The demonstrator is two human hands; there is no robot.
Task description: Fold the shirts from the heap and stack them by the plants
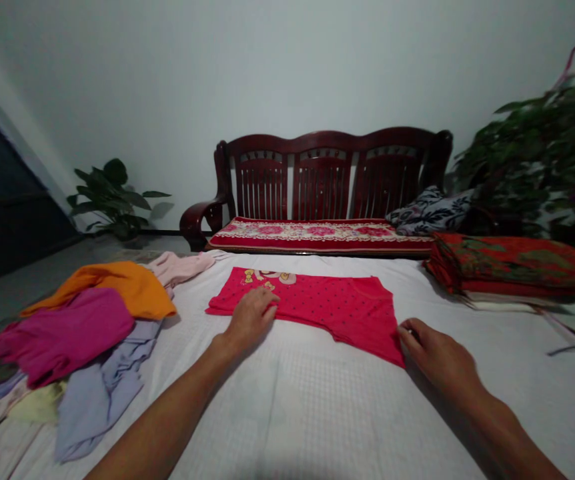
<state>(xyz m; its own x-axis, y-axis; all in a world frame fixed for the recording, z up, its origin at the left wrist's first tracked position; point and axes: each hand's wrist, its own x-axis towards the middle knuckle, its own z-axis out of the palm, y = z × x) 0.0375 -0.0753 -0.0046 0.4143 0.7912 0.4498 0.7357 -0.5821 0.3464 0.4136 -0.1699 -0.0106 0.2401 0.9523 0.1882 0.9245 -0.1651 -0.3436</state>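
Lying lengthwise left to right, red shirt (312, 303), neckline (371, 288) rightward

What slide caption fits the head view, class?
Left hand and right hand at a red dotted garment laid on white cloth.

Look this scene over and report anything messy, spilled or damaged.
Nothing looks spilled or damaged. Only the clothes heap at the left looks untidy: its garments lie crumpled and overlapping, while the red top under the left hand lies mostly flat.
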